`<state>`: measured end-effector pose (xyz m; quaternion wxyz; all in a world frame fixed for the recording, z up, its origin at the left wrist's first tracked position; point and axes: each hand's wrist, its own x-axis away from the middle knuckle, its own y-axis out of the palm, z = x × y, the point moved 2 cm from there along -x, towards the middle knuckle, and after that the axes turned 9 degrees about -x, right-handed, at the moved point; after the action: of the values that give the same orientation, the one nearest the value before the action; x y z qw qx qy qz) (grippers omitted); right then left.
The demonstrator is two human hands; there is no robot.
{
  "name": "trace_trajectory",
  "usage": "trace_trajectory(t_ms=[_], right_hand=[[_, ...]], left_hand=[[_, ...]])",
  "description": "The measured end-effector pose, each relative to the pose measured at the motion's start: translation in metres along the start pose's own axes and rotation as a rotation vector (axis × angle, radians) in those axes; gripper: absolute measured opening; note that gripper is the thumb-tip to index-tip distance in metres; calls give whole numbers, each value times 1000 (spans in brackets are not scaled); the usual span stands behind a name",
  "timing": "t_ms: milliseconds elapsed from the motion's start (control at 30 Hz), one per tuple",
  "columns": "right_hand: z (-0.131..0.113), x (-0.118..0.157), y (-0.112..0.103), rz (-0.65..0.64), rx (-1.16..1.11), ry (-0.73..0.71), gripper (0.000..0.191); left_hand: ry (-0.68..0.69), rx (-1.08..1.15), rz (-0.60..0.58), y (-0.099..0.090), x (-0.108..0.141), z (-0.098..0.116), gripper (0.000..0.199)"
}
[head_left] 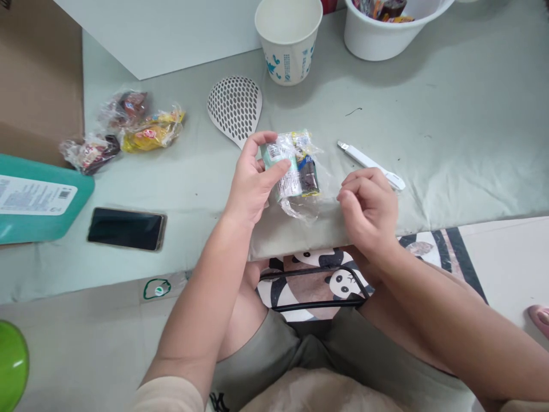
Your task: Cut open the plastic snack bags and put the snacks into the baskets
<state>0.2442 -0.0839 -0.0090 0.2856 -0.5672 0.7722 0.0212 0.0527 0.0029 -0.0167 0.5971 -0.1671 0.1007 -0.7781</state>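
My left hand point(253, 177) holds a clear plastic-wrapped bundle of small snack packs point(295, 169), thumb across the front and fingers behind. A barcode and printed text show on its pale green pack, with a dark and yellow pack beside it. Loose clear film hangs from the bundle's lower and right sides. Just right of that film is my right hand point(371, 212), its fingers curled and thumb pressed against them; whatever they may pinch is hidden. A white utility knife point(371, 166) lies on the cloth behind my right hand.
A grey perforated paddle point(235, 106) lies near a paper cup point(289, 48) and a white tub of wrapped snacks point(377, 40). To the left are several wrapped snacks point(150, 134), a phone point(126, 229) and a teal container point(55, 212). The table's front edge is close to my lap.
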Motion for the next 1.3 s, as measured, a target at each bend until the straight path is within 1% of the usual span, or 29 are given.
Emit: trace_trajectory(t_ms=[67, 133, 233, 333, 400, 500, 567, 633, 700, 733, 800, 933, 1033, 1100, 1167, 1233, 1300], right_hand=[[10, -2, -3, 56, -22, 126, 26], [23, -3, -5, 79, -35, 212, 30], [36, -4, -8, 97, -42, 244, 30], [35, -8, -15, 121, 4, 178, 26], [28, -12, -20, 103, 58, 90, 20], [18, -15, -19, -28, 115, -68, 10], [15, -15, -13, -135, 127, -133, 17], [14, -14, -8, -198, 133, -136, 16], [15, -13, -6, -209, 139, -99, 6], [15, -13, -6, -200, 141, -69, 2], [16, -15, -9, -173, 132, 11, 5], [19, -18, -14, -100, 56, 219, 9], [27, -20, -14, -55, -15, 303, 10], [36, -20, -13, -19, -21, 309, 7], [44, -20, -12, 14, 14, 272, 7], [49, -20, -14, 34, 62, 208, 10], [49, -21, -17, 67, 107, 148, 14]], left_hand=[[10, 10, 2, -1, 0, 0, 51], [17, 17, 7, -1, 0, -1, 50], [27, 22, 15, 1, -2, -3, 47], [34, 35, -1, 3, -2, -5, 47], [37, 46, -59, 5, -1, -5, 51], [38, 63, -194, 9, 4, 1, 63], [23, 57, -274, 11, 9, 8, 72], [-10, 22, -334, 12, 13, 15, 76], [-45, -29, -377, 13, 16, 19, 76], [-60, -49, -393, 13, 17, 20, 75], [-83, -67, -421, 13, 18, 22, 72], [-108, -57, -445, 11, 18, 24, 65], [-100, -17, -464, 11, 18, 28, 56], [-112, 43, -487, 12, 18, 29, 54], [-145, 101, -477, 13, 17, 30, 52], [-182, 117, -425, 14, 15, 28, 51], [-209, 97, -333, 15, 13, 24, 48]])
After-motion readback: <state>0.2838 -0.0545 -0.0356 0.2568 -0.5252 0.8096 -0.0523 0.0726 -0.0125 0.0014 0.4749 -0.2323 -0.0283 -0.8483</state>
